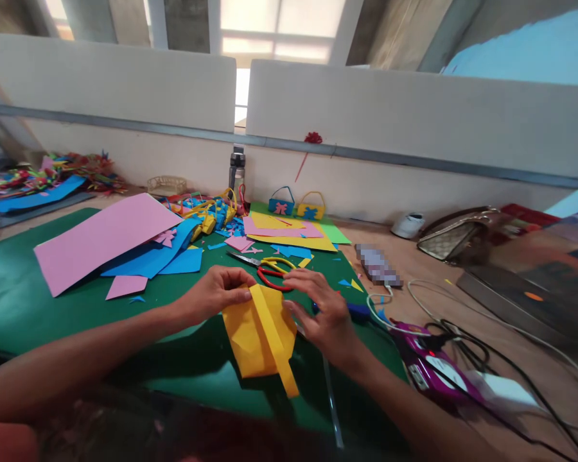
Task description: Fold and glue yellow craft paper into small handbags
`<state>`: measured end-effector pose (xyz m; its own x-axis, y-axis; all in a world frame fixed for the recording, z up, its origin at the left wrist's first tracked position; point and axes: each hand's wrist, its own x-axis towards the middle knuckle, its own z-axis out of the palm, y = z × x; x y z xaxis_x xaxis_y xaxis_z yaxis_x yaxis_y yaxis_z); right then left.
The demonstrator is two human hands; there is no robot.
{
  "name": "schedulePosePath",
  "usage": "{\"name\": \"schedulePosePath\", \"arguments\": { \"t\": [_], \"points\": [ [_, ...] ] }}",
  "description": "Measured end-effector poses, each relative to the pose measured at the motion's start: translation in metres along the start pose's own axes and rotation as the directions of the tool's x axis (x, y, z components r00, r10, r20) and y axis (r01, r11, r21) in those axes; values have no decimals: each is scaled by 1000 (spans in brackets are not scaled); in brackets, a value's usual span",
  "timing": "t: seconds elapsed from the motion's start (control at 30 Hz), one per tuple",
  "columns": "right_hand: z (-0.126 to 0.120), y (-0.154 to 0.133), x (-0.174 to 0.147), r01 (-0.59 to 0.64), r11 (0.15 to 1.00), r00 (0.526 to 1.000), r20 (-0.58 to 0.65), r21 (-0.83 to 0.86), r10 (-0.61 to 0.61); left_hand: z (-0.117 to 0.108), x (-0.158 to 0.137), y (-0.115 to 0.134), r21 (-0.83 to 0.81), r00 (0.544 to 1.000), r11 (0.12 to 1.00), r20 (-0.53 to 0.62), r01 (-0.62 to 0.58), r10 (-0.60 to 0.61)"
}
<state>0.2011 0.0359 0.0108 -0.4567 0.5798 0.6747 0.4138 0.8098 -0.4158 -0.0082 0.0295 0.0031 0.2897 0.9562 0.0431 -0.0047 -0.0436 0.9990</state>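
Observation:
A folded yellow sheet piece [241, 333] stands tilted before me, with a narrow yellow strip [272, 330] running down its face and past its lower edge. My left hand [221, 292] pinches its top edge near the strip's upper end. At the right edge is my right hand [325, 311], thumb and fingers apart, the thumb close to or touching the sheet. Just beyond lie scissors [270, 266] with red and yellow handles, blades pointing left. A blue-handled tool [359, 312] lies partly hidden behind my right hand. A clear thin stick [332, 404] lies below that hand.
Pink [110, 234] and blue sheets [183, 261] cover the green mat's left; scraps and small finished bags [280, 204] stand at the back. On the right are a phone [378, 264], a purple power strip [438, 369] with cables, and a handbag [457, 234].

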Motion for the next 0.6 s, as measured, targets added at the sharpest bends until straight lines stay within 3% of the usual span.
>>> {"name": "schedulePosePath", "arguments": {
  "t": [0.17,0.43,0.6],
  "points": [
    [5,-8,-1,-38,997,987,156,68,27,16,-5,2,-50,994,995,68,86,-82],
    [10,-9,-2,57,998,981,184,-7,-55,27,-9,1,119,995,993,101,-25,13],
    [14,-8,-2,65,998,981,183,-24,-59,28,-10,-4,217,997,976,78,-2,-15]
  ]
}}
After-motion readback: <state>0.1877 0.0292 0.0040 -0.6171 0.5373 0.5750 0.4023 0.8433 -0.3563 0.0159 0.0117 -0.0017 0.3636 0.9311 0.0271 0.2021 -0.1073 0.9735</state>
